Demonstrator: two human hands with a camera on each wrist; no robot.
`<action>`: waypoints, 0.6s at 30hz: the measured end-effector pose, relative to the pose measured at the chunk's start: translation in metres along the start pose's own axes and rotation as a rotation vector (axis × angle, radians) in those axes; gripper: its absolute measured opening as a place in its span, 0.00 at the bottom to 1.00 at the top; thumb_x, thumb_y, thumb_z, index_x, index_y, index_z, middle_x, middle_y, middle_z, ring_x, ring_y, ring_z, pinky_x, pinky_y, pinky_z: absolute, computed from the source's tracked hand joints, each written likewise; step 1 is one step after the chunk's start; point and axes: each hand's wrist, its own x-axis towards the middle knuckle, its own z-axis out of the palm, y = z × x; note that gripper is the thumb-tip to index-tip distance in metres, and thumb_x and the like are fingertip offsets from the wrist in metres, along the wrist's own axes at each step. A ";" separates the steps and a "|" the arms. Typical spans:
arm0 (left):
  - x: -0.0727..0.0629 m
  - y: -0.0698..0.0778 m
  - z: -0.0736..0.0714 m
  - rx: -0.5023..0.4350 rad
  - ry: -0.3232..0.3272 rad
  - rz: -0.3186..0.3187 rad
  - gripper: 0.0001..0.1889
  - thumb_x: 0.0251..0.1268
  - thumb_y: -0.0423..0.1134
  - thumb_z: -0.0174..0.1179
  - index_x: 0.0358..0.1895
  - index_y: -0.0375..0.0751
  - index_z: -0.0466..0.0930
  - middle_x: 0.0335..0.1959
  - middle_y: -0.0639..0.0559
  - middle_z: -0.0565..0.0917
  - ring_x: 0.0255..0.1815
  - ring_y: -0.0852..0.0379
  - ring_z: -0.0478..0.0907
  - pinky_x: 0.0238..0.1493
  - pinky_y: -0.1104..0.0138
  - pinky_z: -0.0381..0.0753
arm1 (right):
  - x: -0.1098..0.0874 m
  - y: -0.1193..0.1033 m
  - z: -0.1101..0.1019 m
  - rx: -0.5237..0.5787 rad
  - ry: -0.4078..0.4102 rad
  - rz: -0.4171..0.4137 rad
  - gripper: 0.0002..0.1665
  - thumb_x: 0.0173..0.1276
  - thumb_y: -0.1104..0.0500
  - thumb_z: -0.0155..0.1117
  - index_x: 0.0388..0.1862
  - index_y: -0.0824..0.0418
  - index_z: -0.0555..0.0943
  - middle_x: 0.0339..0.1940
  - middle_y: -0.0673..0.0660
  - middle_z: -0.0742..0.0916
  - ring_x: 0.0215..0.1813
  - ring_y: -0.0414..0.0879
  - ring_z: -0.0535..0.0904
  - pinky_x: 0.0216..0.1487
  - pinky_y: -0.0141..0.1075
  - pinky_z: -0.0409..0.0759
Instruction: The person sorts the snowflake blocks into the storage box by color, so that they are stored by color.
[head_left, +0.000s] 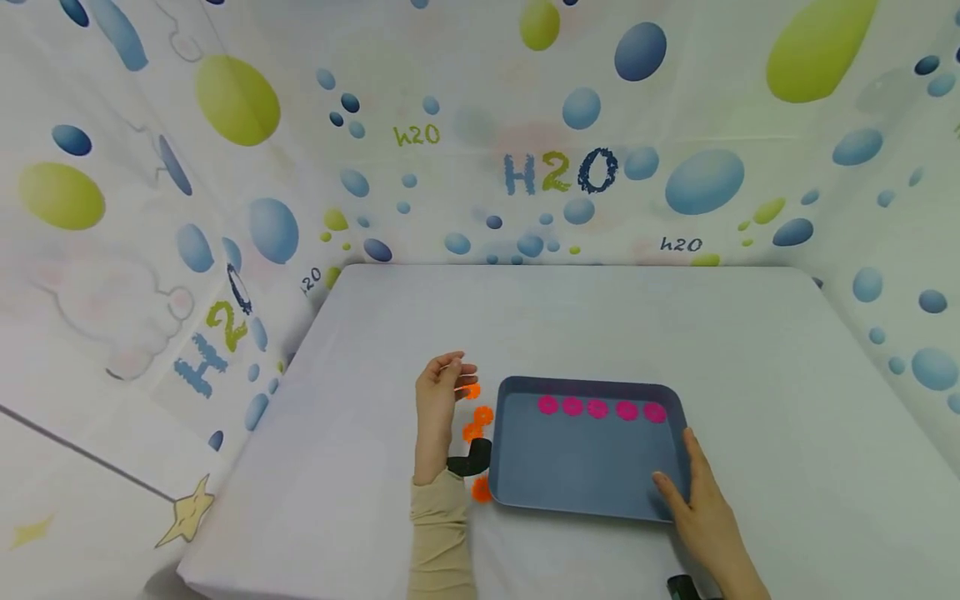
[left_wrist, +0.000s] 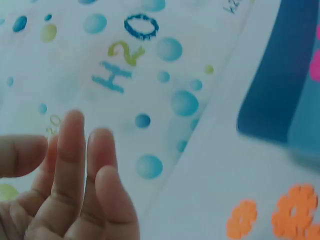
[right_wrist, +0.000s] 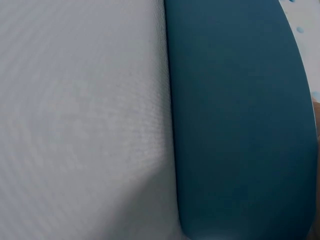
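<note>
Bubble-printed walls (head_left: 487, 83) lettered with H2O close in the white worktop (head_left: 600, 321). From the head view, the blue-grey tray (head_left: 577, 467) lies on the worktop well in from the far edge, its long axis running left to right, roughly along that edge. Five pink pieces (head_left: 597, 408) sit inside it in a row along its far edge, the last one near the far right corner. Several orange pieces (head_left: 483, 415) lie on the worktop just outside the tray's left edge, strung out from its far left corner towards its near left one; a black wrist mount (head_left: 471, 460) may hide more of them. My left hand (head_left: 441, 387) is over the far end of that string, and I cannot tell whether its fingertips touch the farthest piece. My right hand (head_left: 705, 504) holds the tray's right edge towards the near corner, thumb over the inside and fingers along the outer wall. As I judge it, what matters is that the orange pieces lie between my left hand and the tray, far nearer to that hand than to my right, which is across the tray's whole length.

From the left wrist, my fingers are loosely bent and a little apart, the thumb near them, with nothing seen between. Flower-shaped orange pieces lie below the tray's corner.

From the right wrist, the tray's outer wall fills much of the view beside the worktop; only a sliver of hand shows at the edge, so its grip cannot be told there.
</note>
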 end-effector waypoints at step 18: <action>0.013 -0.048 -0.027 0.268 0.260 -0.076 0.15 0.64 0.28 0.52 0.53 0.31 0.78 0.54 0.34 0.79 0.52 0.42 0.76 0.45 0.66 0.74 | -0.001 0.002 0.000 -0.015 0.002 -0.003 0.49 0.76 0.48 0.52 0.79 0.63 0.35 0.77 0.75 0.48 0.75 0.75 0.46 0.68 0.70 0.50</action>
